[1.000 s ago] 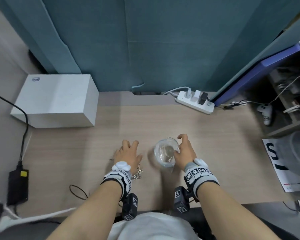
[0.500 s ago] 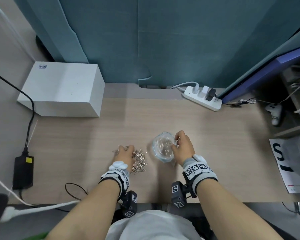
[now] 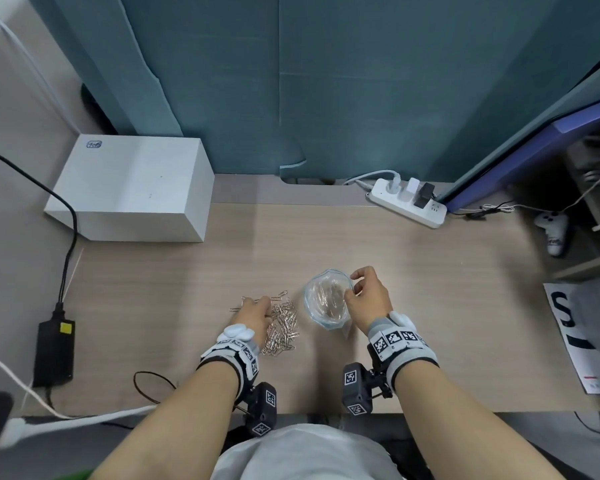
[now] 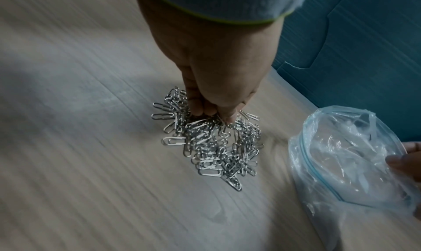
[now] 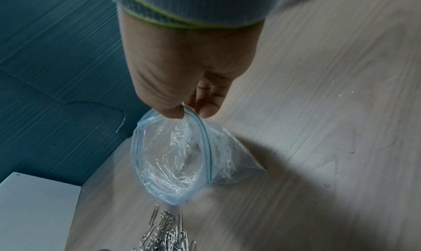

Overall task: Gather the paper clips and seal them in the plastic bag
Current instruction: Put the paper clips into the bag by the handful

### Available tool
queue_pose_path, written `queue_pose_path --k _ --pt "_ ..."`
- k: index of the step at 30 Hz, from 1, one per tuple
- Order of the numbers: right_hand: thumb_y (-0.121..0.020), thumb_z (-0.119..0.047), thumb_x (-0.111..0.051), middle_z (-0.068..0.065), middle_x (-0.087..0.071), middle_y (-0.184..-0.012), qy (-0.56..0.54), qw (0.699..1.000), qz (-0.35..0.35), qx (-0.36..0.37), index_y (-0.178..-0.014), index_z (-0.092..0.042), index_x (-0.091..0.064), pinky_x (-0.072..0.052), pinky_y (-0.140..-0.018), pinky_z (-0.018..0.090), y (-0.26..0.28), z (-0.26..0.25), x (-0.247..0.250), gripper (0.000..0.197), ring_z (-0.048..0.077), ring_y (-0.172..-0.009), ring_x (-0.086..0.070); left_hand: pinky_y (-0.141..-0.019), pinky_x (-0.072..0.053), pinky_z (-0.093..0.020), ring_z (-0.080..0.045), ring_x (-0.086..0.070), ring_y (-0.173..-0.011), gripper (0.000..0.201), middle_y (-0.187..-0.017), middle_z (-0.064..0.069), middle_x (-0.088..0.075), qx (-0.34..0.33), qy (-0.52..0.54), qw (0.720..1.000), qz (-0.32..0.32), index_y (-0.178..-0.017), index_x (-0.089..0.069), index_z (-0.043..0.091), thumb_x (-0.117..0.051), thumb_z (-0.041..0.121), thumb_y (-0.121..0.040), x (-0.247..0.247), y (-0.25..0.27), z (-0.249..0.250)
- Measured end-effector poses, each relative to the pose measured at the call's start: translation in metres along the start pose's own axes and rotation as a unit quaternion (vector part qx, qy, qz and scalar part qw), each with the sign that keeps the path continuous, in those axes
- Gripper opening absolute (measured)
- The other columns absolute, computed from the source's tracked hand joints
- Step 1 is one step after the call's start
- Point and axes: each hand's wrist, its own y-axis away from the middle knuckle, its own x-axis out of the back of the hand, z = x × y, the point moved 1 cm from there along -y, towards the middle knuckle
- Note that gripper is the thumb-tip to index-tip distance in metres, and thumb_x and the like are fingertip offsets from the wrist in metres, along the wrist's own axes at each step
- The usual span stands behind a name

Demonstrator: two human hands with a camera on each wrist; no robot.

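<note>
Two hands work on a wooden desk (image 3: pixel 413 271): the right hand (image 3: pixel 366 299) pinches the rim of an open plastic bag (image 3: pixel 326 301), and, just left, the left hand (image 3: pixel 253 315) has its fingertips (image 4: pixel 227 115) bunched in a heap of paper clips (image 4: pixel 216 143).

Bag (image 4: pixel 355 157) contents unclear, pic blurred

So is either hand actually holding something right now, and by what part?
The right hand pinches the plastic bag by the blue zip rim of its open mouth. The left hand has its fingertips curled into the pile of paper clips, gripping some.
</note>
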Motion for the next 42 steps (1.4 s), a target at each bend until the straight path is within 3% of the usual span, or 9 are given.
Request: queue_pose_path --k 3,11,15,18,24,27,30,37,42 --pt "-0.087 -0.016 -0.064 0.000 -0.063 -0.089 -0.004 1.000 0.010 -0.009 -0.106 -0.027 -0.053 -0.045 -0.067 0.032 -0.003 -0.001 0.000 0.024 0.020 -0.083 -0.061 -0.055 -0.033 -0.023 -0.017 -0.052 -0.074 0.005 -0.097 0.001 -0.049 0.000 0.044 0.999 0.028 -0.097 -0.053 0.022 -0.057 0.020 -0.098 0.005 -0.002 0.010" --pt "-0.089 -0.019 -0.065 0.001 -0.064 -0.087 -0.015 1.000 0.009 0.001 -0.105 -0.029 -0.054 -0.045 -0.066 0.031 -0.004 -0.004 -0.003 0.022 0.019 -0.079 -0.062 -0.064 -0.039 -0.025 -0.015 -0.055 -0.079 0.015 -0.092 0.005 -0.057 -0.085 0.176 0.978 0.077 -0.087 -0.055 0.032 -0.067 0.024 -0.092 0.020 -0.013 0.075" --pt "-0.090 -0.024 -0.067 0.003 -0.066 -0.086 -0.018 1.000 0.000 0.017 -0.107 -0.028 -0.054 -0.053 -0.070 0.036 -0.005 -0.003 -0.007 0.022 0.023 -0.077 -0.064 -0.072 -0.053 -0.037 -0.017 -0.060 -0.073 0.021 -0.095 0.006 -0.059 -0.117 0.202 0.972 0.028 -0.097 -0.056 0.038 -0.070 0.025 -0.089 0.012 -0.017 0.097" --pt "-0.091 -0.024 -0.066 0.003 -0.065 -0.086 -0.017 1.000 -0.003 0.017 -0.109 -0.027 -0.053 -0.053 -0.070 0.036 -0.005 0.000 -0.007 0.022 0.023 -0.076 -0.064 -0.072 -0.050 -0.030 -0.008 -0.057 -0.078 0.037 -0.102 0.009 -0.056 -0.134 0.176 0.975 0.000 -0.116 -0.056 0.044 -0.070 0.026 -0.087 0.008 -0.015 0.100" --pt "-0.089 -0.022 -0.068 0.002 -0.065 -0.084 -0.015 1.000 0.006 0.004 -0.107 -0.026 -0.054 -0.043 -0.068 0.031 -0.006 0.005 -0.002 0.022 0.020 -0.078 -0.062 -0.074 -0.051 -0.031 -0.015 -0.056 -0.075 0.036 -0.113 0.003 -0.043 -0.040 0.074 0.995 0.060 -0.111 -0.048 0.037 -0.072 0.039 -0.084 0.009 -0.011 0.059" --pt "-0.089 -0.021 -0.068 0.001 -0.065 -0.085 -0.014 1.000 0.005 -0.001 -0.107 -0.026 -0.054 -0.047 -0.071 0.033 -0.007 0.006 0.000 0.024 0.020 -0.080 -0.062 -0.071 -0.055 -0.033 -0.022 -0.058 -0.076 0.063 -0.114 0.002 -0.030 0.011 0.001 1.000 0.018 -0.116 -0.039 0.041 -0.075 0.061 -0.069 0.008 -0.002 0.034" --pt "-0.088 -0.021 -0.068 0.001 -0.065 -0.085 -0.020 1.000 -0.001 -0.002 -0.107 -0.028 -0.054 -0.048 -0.072 0.033 -0.008 0.007 -0.001 0.024 0.020 -0.081 -0.063 -0.076 -0.055 -0.032 -0.026 -0.060 -0.085 0.082 -0.119 -0.001 -0.027 0.020 -0.035 0.999 -0.020 -0.127 -0.033 0.048 -0.080 0.063 -0.060 0.001 0.005 0.022" --pt "-0.089 -0.021 -0.067 0.001 -0.065 -0.086 -0.020 1.000 -0.002 -0.003 -0.108 -0.027 -0.054 -0.042 -0.068 0.030 -0.008 0.007 -0.003 0.024 0.019 -0.081 -0.062 -0.072 -0.055 -0.039 -0.028 -0.057 -0.078 0.025 -0.109 -0.006 -0.044 -0.015 -0.042 0.999 -0.015 -0.107 -0.042 0.028 -0.063 0.026 -0.094 -0.009 -0.007 0.024" --pt "-0.087 -0.023 -0.069 0.001 -0.065 -0.086 -0.031 0.999 -0.004 -0.011 -0.108 -0.026 -0.055 -0.042 -0.066 0.030 -0.009 0.006 0.000 0.025 0.019 -0.080 -0.062 -0.071 -0.054 -0.037 -0.026 -0.056 -0.077 0.018 -0.103 -0.001 -0.050 -0.015 -0.028 1.000 0.001 -0.099 -0.045 0.032 -0.057 0.021 -0.094 -0.014 -0.013 0.016"
